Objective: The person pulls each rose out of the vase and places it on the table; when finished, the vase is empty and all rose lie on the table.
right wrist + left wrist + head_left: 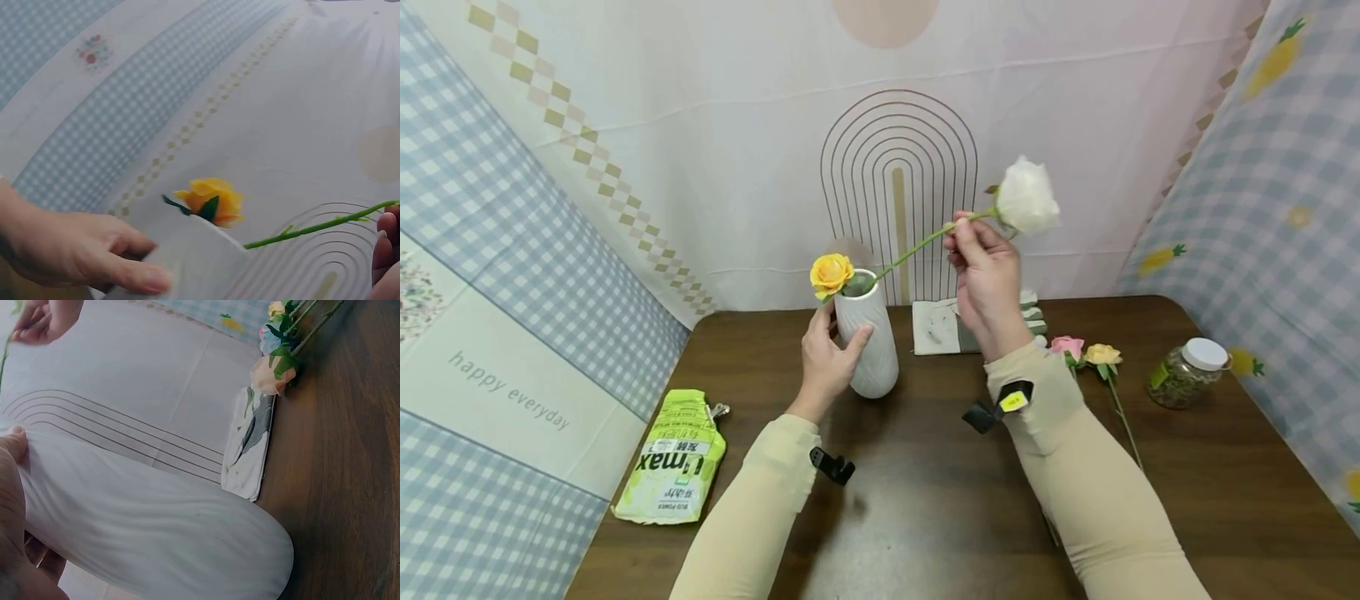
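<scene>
My left hand [831, 358] grips a white ribbed vase [874, 354], thumb on the near side and fingers behind. In the left wrist view the vase [162, 519] fills the lower part. A yellow rose [832, 275] stands in the vase's mouth, leaning left over the rim. With thumb and fingertips my right hand [988, 279] pinches the green stem of a white rose [1027, 197], up near its bloom. That stem slants down left, its lower end at the vase's mouth; the right wrist view shows the stem [312, 228] meeting the rim beside the yellow rose [212, 200].
A pink rose [1066, 346] and a pale yellow rose [1102, 356] lie right of my forearm. Further right stands a white-lidded jar [1187, 372]. A green-and-white bag [673, 458] lies at left. A flat white-and-grey item [936, 327] sits at the table's back edge.
</scene>
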The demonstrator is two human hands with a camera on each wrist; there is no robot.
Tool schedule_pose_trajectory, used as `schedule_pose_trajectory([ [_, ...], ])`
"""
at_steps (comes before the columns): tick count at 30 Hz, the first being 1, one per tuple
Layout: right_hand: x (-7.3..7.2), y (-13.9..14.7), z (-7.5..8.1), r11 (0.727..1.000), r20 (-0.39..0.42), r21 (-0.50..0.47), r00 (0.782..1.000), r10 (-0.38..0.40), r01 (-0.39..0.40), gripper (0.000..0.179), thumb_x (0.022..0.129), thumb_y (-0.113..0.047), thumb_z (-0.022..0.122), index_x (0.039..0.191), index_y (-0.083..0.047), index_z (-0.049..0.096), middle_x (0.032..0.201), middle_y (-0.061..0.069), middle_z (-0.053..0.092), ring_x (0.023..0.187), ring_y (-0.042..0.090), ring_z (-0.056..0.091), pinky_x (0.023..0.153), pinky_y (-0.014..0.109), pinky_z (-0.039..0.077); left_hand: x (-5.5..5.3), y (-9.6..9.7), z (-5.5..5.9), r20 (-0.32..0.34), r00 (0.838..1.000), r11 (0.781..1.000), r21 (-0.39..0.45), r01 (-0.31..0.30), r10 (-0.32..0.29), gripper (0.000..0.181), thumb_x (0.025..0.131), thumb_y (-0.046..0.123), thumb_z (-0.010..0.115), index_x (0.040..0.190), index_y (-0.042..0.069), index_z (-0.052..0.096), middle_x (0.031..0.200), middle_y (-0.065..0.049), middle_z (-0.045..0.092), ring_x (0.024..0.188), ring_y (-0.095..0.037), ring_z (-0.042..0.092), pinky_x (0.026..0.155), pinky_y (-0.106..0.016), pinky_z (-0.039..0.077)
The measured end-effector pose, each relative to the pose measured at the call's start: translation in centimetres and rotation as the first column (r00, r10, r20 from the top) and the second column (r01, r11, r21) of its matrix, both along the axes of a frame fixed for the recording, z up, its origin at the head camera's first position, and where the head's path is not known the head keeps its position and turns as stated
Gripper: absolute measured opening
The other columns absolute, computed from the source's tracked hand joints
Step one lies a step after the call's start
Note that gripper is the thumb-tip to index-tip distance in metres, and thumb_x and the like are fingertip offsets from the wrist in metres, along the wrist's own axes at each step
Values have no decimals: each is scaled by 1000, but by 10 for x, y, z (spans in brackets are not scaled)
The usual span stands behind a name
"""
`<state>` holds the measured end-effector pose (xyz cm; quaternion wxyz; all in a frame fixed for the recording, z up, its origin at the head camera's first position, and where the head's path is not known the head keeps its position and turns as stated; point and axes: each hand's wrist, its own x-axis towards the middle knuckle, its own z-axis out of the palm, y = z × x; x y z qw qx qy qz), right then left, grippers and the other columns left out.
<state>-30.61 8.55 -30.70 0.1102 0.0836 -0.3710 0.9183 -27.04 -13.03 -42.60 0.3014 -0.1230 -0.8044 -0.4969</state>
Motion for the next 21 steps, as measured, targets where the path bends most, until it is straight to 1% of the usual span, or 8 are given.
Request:
schedule_pose_trajectory([
  [4,-4,37,2,994,55,-111,998,-18,24,21,87,-6,68,105,3,65,91,13,66,75,17,61,68,23,51,0,0,0,-8,1000,1000,15,-1,2,64,84,23,75,135,-4,47,123,-18,56,109,-26,57,91,-40,51],
  [7,-5,66,-5,989,93,-139,995,-33,46,21,88,-8,67,105,3,63,92,13,64,79,20,62,73,25,53,0,0,0,-1,1000,1000,9,2,-2,64,84,25,74,135,-3,47,123,-17,56,110,-25,57,92,-40,50],
  [9,-4,83,-15,991,108,-122,993,-39,52,21,90,-10,65,106,3,60,94,13,62,83,22,62,76,28,54,0,1,0,-1,1000,1000,1,4,-4,64,85,26,74,135,-3,46,123,-17,56,111,-25,57,92,-40,50],
  [11,-1,96,-27,995,120,-78,992,-44,54,21,92,-12,62,107,2,58,96,13,60,86,23,61,78,30,54,0,1,0,0,1000,1000,-6,2,-2,64,85,27,74,135,-2,47,123,-16,56,111,-25,56,93,-40,50],
  [13,3,105,-40,999,134,-15,990,-41,43,23,93,-15,61,109,1,57,100,13,58,89,22,59,80,29,54,0,1,0,-2,1000,1000,-5,-3,3,64,85,27,74,135,-2,47,123,-16,56,112,-24,56,93,-40,50],
  [16,7,115,-63,996,164,89,986,-31,16,25,94,-19,59,112,-1,57,101,10,61,91,20,57,79,26,51,-1,1,0,0,1000,1000,-3,-6,6,64,85,27,74,135,-2,47,124,-16,56,112,-24,56,93,-40,49],
  [18,10,118,-79,986,191,166,981,-25,-7,28,95,-21,58,116,-3,57,101,8,64,90,18,57,75,24,49,-1,1,0,3,1000,1000,-6,-5,5,65,85,27,74,136,-2,46,124,-16,55,112,-24,56,93,-39,49],
  [21,15,120,-102,961,224,274,974,-17,-46,33,96,-25,56,123,-6,58,97,3,67,86,16,56,70,23,45,0,1,-1,10,1000,1000,-10,-5,5,65,85,27,73,136,-2,45,124,-16,55,112,-23,56,93,-38,49],
])
